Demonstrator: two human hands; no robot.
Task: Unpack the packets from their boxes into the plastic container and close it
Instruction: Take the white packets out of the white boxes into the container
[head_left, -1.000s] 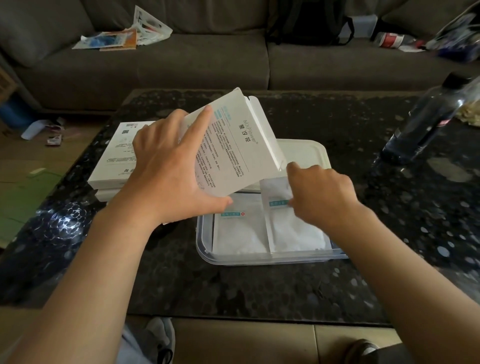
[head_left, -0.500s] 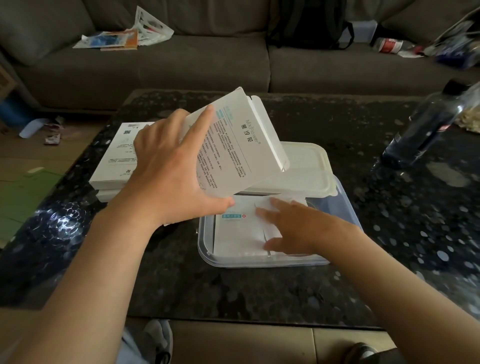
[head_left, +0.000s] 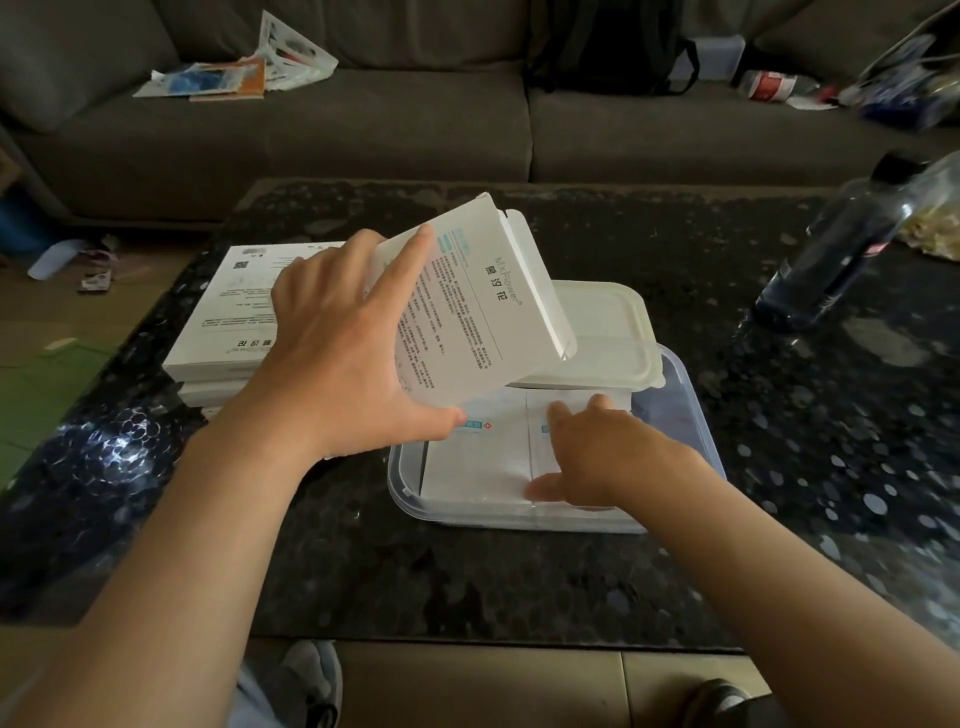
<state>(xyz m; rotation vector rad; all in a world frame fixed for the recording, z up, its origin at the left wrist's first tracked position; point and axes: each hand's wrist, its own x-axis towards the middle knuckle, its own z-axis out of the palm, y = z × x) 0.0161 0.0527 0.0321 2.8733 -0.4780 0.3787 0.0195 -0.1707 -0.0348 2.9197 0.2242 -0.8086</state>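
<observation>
My left hand (head_left: 343, 353) grips a white printed box (head_left: 478, 312), tilted with its open flap end pointing right over the container. The clear plastic container (head_left: 691, 415) sits on the dark table with white packets (head_left: 478, 462) lying flat inside. My right hand (head_left: 597, 452) presses straight fingers down on the packets at the container's right half. The white lid (head_left: 608, 338) lies behind, overlapping the container's far rim. A stack of more white boxes (head_left: 234, 312) rests on the table to the left.
A dark plastic bottle (head_left: 841, 249) stands at the table's right. The speckled black table (head_left: 519, 571) ends near me. A grey sofa (head_left: 415, 130) behind holds papers, a black backpack and clutter. Shoes show at the bottom edge.
My right hand came down from the box's open end into the container and now presses flat on the packets. The container shifted slightly. My left hand keeps the box tilted in place.
</observation>
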